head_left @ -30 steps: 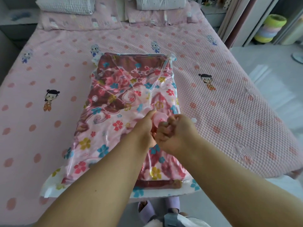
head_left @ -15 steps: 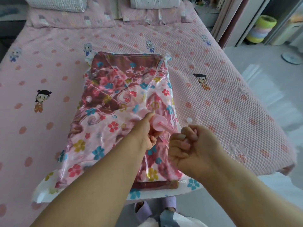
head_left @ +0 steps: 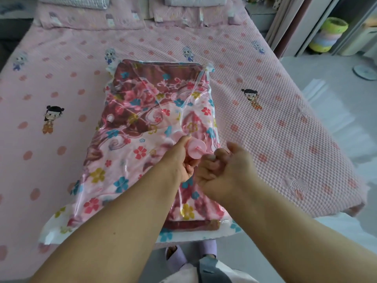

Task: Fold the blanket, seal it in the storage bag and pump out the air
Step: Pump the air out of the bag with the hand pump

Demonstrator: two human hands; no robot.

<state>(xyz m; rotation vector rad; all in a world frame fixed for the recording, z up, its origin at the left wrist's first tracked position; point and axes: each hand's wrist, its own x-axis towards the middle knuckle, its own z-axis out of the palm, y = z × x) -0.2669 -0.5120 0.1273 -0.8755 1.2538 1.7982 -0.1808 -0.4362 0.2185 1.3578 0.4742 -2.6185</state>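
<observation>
- Both bare forearms reach in from the 6 o'clock edge and converge toward centre.
- The left hand lies knuckles-up, fingers curled under, thumb stretched toward 12 o'clock.
- The right hand sits just beside it at 3 o'clock, closed in a fist, knuckles facing the left hand.
- The hands nearly touch.

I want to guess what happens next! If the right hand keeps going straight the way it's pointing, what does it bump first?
Probably the pink pump that the left hand holds on the storage bag; the right hand points at it, though depth is unclear.
</observation>
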